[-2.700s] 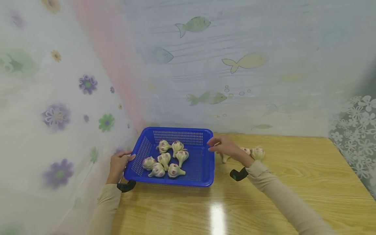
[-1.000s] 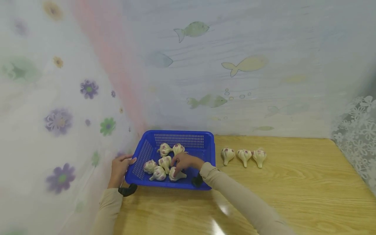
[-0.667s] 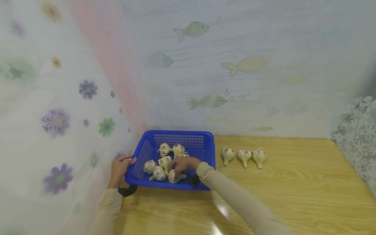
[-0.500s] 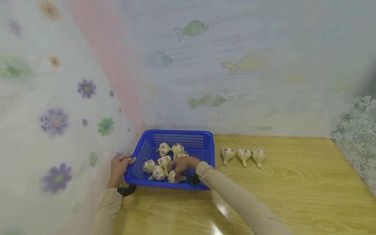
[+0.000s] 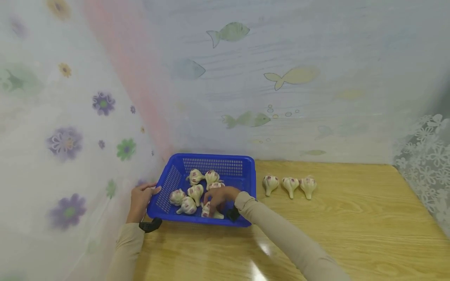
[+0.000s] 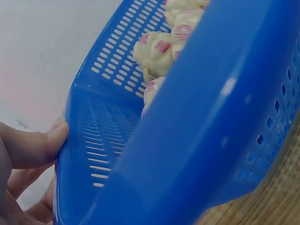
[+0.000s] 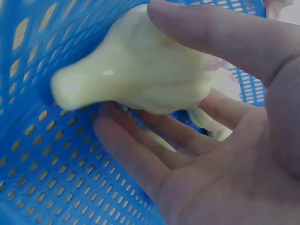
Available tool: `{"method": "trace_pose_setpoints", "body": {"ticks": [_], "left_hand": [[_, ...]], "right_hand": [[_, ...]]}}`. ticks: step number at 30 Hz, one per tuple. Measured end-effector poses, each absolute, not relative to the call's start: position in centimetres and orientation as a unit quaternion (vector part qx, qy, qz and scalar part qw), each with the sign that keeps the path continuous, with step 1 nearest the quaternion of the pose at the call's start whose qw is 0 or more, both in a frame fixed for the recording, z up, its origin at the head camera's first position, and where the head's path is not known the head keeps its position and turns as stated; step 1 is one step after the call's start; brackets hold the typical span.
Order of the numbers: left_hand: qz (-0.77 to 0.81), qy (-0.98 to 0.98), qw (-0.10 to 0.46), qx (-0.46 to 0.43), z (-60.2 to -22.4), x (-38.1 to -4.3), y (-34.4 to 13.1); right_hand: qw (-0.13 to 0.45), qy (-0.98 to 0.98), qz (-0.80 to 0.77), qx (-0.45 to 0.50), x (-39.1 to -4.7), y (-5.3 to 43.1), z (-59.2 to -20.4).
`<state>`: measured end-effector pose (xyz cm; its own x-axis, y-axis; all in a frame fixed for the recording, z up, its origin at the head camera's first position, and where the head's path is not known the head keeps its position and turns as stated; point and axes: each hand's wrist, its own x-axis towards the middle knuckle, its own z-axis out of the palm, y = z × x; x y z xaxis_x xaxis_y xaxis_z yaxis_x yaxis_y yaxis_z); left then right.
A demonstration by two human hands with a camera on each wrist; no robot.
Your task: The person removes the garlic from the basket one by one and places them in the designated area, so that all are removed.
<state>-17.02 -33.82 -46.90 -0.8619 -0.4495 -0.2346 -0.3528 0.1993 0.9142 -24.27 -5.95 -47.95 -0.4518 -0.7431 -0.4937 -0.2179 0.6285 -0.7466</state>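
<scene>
My left hand [image 5: 140,199] holds the left rim of a blue plastic basket [image 5: 165,217]; in the left wrist view its thumb lies on the rim with the other fingers outside. Inside the basket, near the front wall, my right hand [image 5: 222,196] grips a garlic bulb [image 7: 140,70], cream with purple marks. The right wrist view shows the thumb over the bulb and fingers under it, its stem end pointing toward the basket wall. Several other garlic bulbs [image 5: 195,193] lie in the basket's left and middle, one partly hidden behind the right hand.
Three garlic bulbs [image 5: 290,186] stand in a row on the wooden table [image 5: 351,218], right of the basket. A wall covering with fish prints [image 5: 299,117] rises behind the table, and a flower-printed one [image 5: 66,144] stands close on the left.
My right hand has moved left from beside the table bulbs into the basket and taken hold of a garlic bulb, which has turned slightly. My left hand has stayed at the rim.
</scene>
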Motion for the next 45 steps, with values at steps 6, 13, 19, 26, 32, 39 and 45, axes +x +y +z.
{"method": "trace_pose_setpoints", "body": {"ticks": [6,13,19,26,32,39,45], "left_hand": [[-0.569,-0.781,0.046,0.253,-46.9,-17.2,-34.1],[-0.569,-0.781,0.052,0.252,-47.0,-17.2,-34.1],[-0.591,-0.765,0.050,0.251,-47.1,-17.2,-33.8],[-0.581,-0.773,0.056,0.249,-47.1,-17.1,-33.8],[-0.578,-0.775,0.066,0.246,-47.3,-17.0,-33.9],[-0.576,-0.774,0.067,0.253,-47.2,-17.1,-33.8],[-0.578,-0.773,0.062,0.255,-47.3,-17.1,-33.9]], "right_hand": [[0.443,0.777,-0.348,-0.280,-24.4,-5.7,-48.0],[0.447,0.765,-0.367,-0.283,-24.4,-5.4,-47.9],[0.438,0.767,-0.376,-0.280,-24.2,-4.8,-47.5],[0.416,0.759,-0.411,-0.285,-24.0,-3.6,-45.7],[0.403,0.752,-0.429,-0.297,-24.0,-2.4,-44.6],[0.388,0.751,-0.448,-0.291,-24.1,-0.9,-43.5],[0.368,0.752,-0.468,-0.283,-23.8,0.7,-42.6]]}}
